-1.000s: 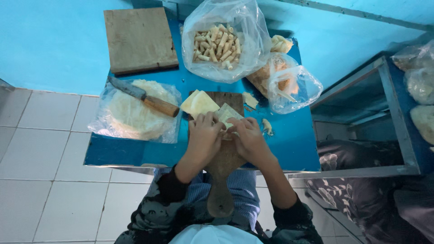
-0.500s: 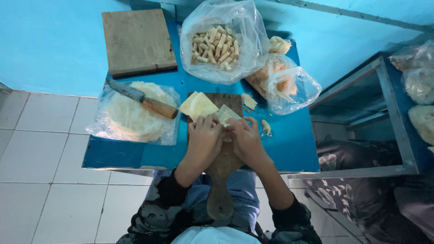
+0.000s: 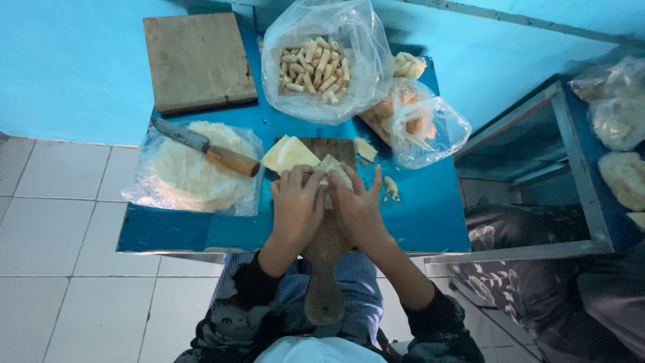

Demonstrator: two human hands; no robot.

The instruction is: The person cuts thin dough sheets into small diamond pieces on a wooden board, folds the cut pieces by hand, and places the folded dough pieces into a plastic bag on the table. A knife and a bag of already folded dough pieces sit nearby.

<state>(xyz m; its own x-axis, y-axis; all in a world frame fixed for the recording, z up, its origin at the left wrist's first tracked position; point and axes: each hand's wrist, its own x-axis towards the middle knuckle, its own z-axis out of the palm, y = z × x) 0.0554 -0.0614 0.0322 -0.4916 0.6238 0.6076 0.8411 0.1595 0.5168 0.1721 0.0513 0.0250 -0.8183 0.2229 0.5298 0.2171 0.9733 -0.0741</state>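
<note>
My left hand [image 3: 293,207] and my right hand [image 3: 357,208] meet over a wooden paddle board [image 3: 326,252] on a small blue table [image 3: 201,232]. Both sets of fingers press on a pale thin wrapper [image 3: 334,169] that they are folding or rolling on the board. What lies inside the wrapper is hidden by my fingers. A few pale triangular wrapper pieces [image 3: 287,154] lie on the board's far end, just beyond my left hand.
A knife with a wooden handle [image 3: 205,146] rests on a bagged stack of round wrappers [image 3: 188,176]. A square wooden board [image 3: 198,60], an open bag of finished small rolls [image 3: 314,66] and another bag of food [image 3: 420,124] stand behind. A metal frame [image 3: 578,168] is right.
My hands stay on the wrapper, with the fingers shifting slightly over it. Nothing else on the table has moved.
</note>
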